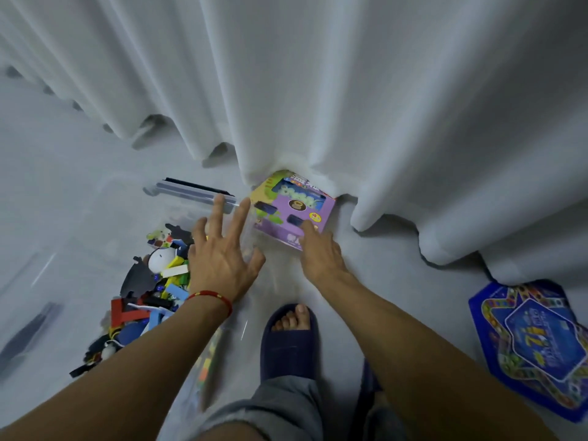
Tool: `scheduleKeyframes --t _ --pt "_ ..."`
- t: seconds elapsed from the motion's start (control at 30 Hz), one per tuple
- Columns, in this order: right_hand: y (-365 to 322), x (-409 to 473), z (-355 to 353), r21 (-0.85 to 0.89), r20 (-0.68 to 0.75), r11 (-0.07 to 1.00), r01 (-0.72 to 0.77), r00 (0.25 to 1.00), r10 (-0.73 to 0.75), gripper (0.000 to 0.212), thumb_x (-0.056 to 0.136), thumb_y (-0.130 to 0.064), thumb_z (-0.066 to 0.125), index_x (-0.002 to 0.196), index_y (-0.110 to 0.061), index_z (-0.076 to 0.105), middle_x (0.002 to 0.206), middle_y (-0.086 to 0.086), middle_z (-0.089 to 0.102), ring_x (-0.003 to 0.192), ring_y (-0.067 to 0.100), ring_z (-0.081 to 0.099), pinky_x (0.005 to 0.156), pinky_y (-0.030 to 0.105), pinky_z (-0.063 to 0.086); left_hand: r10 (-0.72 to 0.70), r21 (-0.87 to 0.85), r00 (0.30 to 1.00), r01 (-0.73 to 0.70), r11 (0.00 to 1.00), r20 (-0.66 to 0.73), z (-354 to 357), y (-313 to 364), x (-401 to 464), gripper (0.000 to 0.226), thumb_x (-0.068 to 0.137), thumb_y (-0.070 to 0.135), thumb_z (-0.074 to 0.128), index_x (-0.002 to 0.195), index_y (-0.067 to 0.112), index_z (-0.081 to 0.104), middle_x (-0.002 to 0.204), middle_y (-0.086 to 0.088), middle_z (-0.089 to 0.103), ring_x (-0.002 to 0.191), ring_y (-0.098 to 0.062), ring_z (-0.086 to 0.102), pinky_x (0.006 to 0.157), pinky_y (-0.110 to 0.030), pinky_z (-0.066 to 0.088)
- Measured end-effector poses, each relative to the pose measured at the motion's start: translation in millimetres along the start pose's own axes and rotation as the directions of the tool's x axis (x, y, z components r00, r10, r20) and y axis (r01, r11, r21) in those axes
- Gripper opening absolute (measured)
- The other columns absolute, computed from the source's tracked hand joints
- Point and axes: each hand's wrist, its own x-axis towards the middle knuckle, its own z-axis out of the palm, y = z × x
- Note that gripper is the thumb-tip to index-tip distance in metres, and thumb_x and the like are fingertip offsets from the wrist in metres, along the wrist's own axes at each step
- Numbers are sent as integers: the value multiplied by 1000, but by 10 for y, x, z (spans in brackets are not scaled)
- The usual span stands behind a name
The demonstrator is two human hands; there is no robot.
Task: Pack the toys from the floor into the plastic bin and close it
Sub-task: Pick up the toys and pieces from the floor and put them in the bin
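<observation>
A clear plastic bin (197, 194) stands open on the floor at the left, holding several small toys (152, 281) in many colours. A purple toy box (292, 208) lies on the floor against the curtain, just right of the bin. My left hand (222, 256) hovers over the bin's right edge, fingers spread, holding nothing. My right hand (318, 249) reaches to the purple box, its fingertips touching the box's near edge; no grip on it shows. A blue star-shaped game board (534, 342) lies on the floor at the far right.
A white curtain (350, 90) hangs along the back and drapes onto the floor. My foot in a dark blue slipper (289, 338) stands between the bin and the game board. A dark flat object (25, 332) lies blurred at the far left.
</observation>
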Motion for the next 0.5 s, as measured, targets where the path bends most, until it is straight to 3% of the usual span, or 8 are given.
scheduleKeyframes --t 0.1,0.2,0.23,0.3,0.33,0.4,0.47,0.5 --pt "31 -104 -517 134 -3 991 -8 1000 8 28 101 -22 43 129 -17 43 128 19 51 107 41 56 80 37 41 -11 31 997 9 999 72 -25 -21 -10 86 79 65 45 153 44 7 166 -1 -2 138 -42 24 101 -59 41" --pt "-18 -383 -989 332 54 942 -52 998 36 29 88 -30 56 116 -28 51 119 15 61 96 38 65 80 43 58 -47 53 992 41 998 114 -187 98 9 81 84 67 47 153 40 14 165 -2 3 144 -40 18 109 -60 33" --pt "-45 -495 -1112 389 60 920 -44 998 22 24 84 -36 54 108 -32 52 114 18 62 87 37 67 76 48 61 -86 -8 991 88 996 104 -328 209 32 76 85 68 45 151 36 27 164 -4 11 145 -39 17 112 -56 29" --pt "-160 -730 -1316 415 46 909 29 998 -53 17 90 -40 48 104 -31 52 107 18 64 72 33 66 70 51 62 -168 -293 985 175 940 50 -675 470 90 73 85 69 43 141 22 49 155 -9 37 141 -34 30 114 -48 30" --pt "-261 -836 -1396 406 30 912 61 996 -80 18 94 -39 45 107 -29 52 103 15 66 72 32 67 73 51 61 -204 -503 978 200 841 48 -881 590 93 75 84 70 46 139 18 52 148 -9 47 135 -30 41 112 -46 35" --pt "-545 -1067 -1540 310 -16 937 163 986 -166 23 97 -42 43 116 -31 52 105 10 67 84 33 69 82 51 59 -223 -860 962 243 450 155 -1328 742 26 71 84 67 58 135 19 52 133 -7 62 116 -24 61 98 -45 50" --pt "-836 -1287 -1611 182 -8 932 314 948 -318 24 100 -46 42 120 -33 49 112 6 65 93 32 67 86 48 56 -171 -964 962 234 125 212 -1660 729 -127 49 89 49 65 123 14 57 107 -9 73 89 -23 72 72 -43 60" --pt "-977 -1398 -1621 134 12 909 394 917 -399 24 101 -47 42 120 -35 49 112 4 65 93 31 67 86 46 56 -220 -978 959 197 68 178 -1765 642 -223 39 90 36 66 118 9 59 93 -11 73 75 -23 72 63 -39 59"
